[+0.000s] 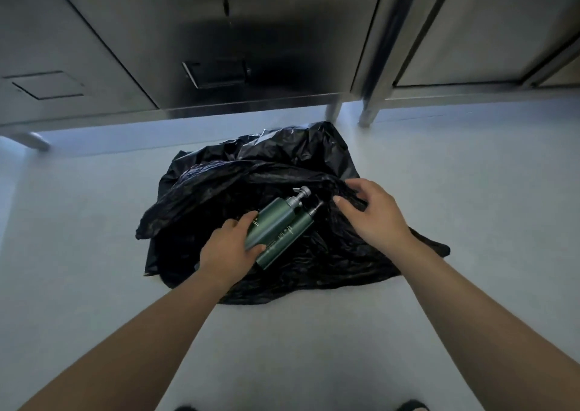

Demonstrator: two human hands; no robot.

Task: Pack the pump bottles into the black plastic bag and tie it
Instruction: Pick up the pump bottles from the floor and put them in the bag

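A crumpled black plastic bag (pixel 251 178) lies spread on the pale floor. Two dark green pump bottles rest side by side on it, pumps pointing up and right. My left hand (pixel 230 249) grips the base end of the larger bottle (pixel 273 219). The slimmer bottle (pixel 287 239) lies touching it on the right. My right hand (pixel 373 212) hovers with fingers apart over the bag's fold just right of the pump heads; whether it touches the plastic is unclear.
Grey metal cabinets (pixel 219 49) on short legs stand along the far side, close behind the bag. Pale floor (pixel 94 253) surrounds the bag. Dark toe tips (pixel 411 406) show at the bottom edge.
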